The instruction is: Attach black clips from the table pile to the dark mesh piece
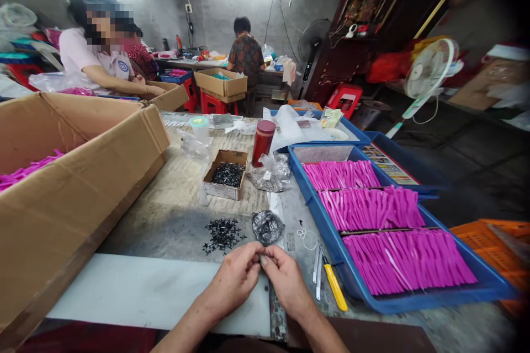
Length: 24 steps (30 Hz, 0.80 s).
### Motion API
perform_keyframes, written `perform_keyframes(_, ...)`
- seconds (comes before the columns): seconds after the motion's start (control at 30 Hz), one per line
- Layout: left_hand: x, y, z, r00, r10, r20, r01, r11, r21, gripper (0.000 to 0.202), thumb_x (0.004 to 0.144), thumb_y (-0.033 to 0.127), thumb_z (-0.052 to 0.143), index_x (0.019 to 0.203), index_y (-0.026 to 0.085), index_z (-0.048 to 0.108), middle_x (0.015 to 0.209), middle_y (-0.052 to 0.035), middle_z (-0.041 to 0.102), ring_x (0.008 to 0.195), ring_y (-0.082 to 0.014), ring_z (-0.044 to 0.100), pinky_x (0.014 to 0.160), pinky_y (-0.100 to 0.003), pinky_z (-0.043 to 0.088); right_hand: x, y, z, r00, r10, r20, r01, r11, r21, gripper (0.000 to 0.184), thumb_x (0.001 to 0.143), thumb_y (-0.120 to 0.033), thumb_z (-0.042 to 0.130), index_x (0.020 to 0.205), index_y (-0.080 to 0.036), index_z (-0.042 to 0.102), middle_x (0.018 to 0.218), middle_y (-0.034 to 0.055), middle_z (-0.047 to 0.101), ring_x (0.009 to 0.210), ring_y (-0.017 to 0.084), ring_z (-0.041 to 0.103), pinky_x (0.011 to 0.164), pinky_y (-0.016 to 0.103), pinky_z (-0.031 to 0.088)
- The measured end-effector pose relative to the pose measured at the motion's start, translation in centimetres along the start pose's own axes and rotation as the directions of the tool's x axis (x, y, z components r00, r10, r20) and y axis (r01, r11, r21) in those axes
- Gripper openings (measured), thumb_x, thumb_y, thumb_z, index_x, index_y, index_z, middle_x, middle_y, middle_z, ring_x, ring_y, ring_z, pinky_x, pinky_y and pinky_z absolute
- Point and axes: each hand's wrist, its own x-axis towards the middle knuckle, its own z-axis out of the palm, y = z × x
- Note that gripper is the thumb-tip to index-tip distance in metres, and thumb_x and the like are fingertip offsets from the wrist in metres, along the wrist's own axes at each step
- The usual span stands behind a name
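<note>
My left hand (234, 280) and my right hand (285, 281) meet at the near edge of the table, fingertips pinched together on something too small to make out. Just beyond them lie a loose pile of small black metal parts (222, 234) and a small clear bag of the same parts (267, 226). A small cardboard box of black parts (226, 174) stands further back. To my right a blue tray (327, 231) holds three rows of pink plastic pieces (372, 208).
A large open carton (78, 187) with pink pieces fills the left. A red cylindrical container (263, 142), plastic bags, a yellow-handled cutter (334, 285) and tweezers lie on the table. An orange crate (492, 237) is at right. Two people work at tables behind.
</note>
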Motion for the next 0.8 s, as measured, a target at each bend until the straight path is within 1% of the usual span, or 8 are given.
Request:
perform_keyframes(0.07,0.1,0.0,0.4,0.995,-0.087,-0.037,0.083,0.990,-0.111,0.020,0.068,0.009,0.042,0.084,0.019,0.050,0.065,0.0019,0.052,0.059,-0.0104,0.048,0.058,-0.019,0.039,0.0,0.0,0.1,1.000,0.011,-0.019,-0.010,0.999,0.045,0.014,0.072,-0.027,0.045,0.067,-0.015,0.051,0.060,-0.0015,0.050,0.058,0.012,0.046,0.054,0.022,0.036)
perform_keyframes(0.13,0.2,-0.1,0.7,0.980,-0.192,-0.057,0.171,0.949,-0.266,0.021,0.066,0.011,0.045,0.086,0.017,0.049,0.062,0.0027,0.051,0.057,-0.0097,0.047,0.056,-0.019,0.038,0.1,0.0,0.3,0.999,0.020,-0.034,-0.016,0.995,0.095,0.015,0.072,-0.029,0.046,0.065,-0.016,0.049,0.058,-0.0028,0.046,0.056,0.012,0.043,0.053,0.021,0.035)
perform_keyframes(0.3,0.9,-0.2,1.1,0.919,-0.393,-0.037,0.284,0.724,-0.628,0.024,0.058,0.016,0.056,0.081,0.014,0.051,0.057,0.0039,0.049,0.054,-0.0085,0.046,0.055,-0.019,0.038,0.3,0.2,0.6,0.997,0.026,-0.070,-0.014,0.986,0.164,0.015,0.072,-0.030,0.046,0.064,-0.017,0.046,0.056,-0.0046,0.040,0.053,0.010,0.039,0.050,0.020,0.033)
perform_keyframes(0.43,1.6,-0.7,1.1,0.884,-0.465,0.051,0.350,0.585,-0.732,0.025,0.051,0.021,0.064,0.073,0.012,0.056,0.055,0.0024,0.052,0.052,-0.0084,0.046,0.055,-0.021,0.038,0.5,0.5,0.7,0.993,0.011,-0.113,0.011,0.981,0.194,0.016,0.071,-0.031,0.045,0.063,-0.017,0.044,0.056,-0.0045,0.039,0.053,0.010,0.037,0.049,0.020,0.033)
perform_keyframes(0.57,2.0,-1.0,0.9,0.875,-0.468,0.122,0.409,0.581,-0.704,0.019,0.052,0.027,0.064,0.059,0.011,0.057,0.047,0.0035,0.049,0.045,-0.0069,0.040,0.048,-0.020,0.034,0.5,0.9,0.9,0.992,0.017,-0.125,0.004,0.986,0.169,0.018,0.073,-0.032,0.043,0.062,-0.018,0.042,0.055,-0.0050,0.037,0.052,0.010,0.036,0.048,0.020,0.032)
perform_keyframes(0.7,2.0,-1.2,0.9,0.901,-0.410,0.140,0.389,0.622,-0.680,0.020,0.056,0.030,0.061,0.055,0.012,0.052,0.046,0.0048,0.044,0.046,-0.0063,0.036,0.046,-0.018,0.029,0.8,1.1,0.6,0.996,0.007,-0.091,0.004,0.994,0.113,0.017,0.074,-0.031,0.041,0.064,-0.017,0.044,0.056,-0.0045,0.040,0.053,0.011,0.039,0.049,0.021,0.033)
perform_keyframes(0.77,2.0,-1.5,1.0,0.917,-0.378,0.124,0.358,0.647,-0.673,0.021,0.058,0.031,0.060,0.056,0.012,0.051,0.047,0.0053,0.042,0.046,-0.0063,0.034,0.046,-0.018,0.027,1.3,0.8,-0.1,0.997,-0.031,-0.070,0.031,0.999,0.006,0.015,0.074,-0.029,0.040,0.067,-0.017,0.046,0.056,-0.0037,0.043,0.054,0.011,0.042,0.051,0.021,0.035)
perform_keyframes(0.8,1.9,-1.8,1.1,0.924,-0.365,0.114,0.343,0.660,-0.668,0.022,0.060,0.032,0.059,0.057,0.012,0.050,0.048,0.0053,0.042,0.047,-0.0064,0.034,0.046,-0.018,0.027,1.6,0.6,-0.5,0.994,-0.063,-0.087,0.053,0.993,-0.107,0.015,0.074,-0.027,0.040,0.068,-0.017,0.048,0.057,-0.0029,0.046,0.055,0.012,0.044,0.051,0.021,0.035)
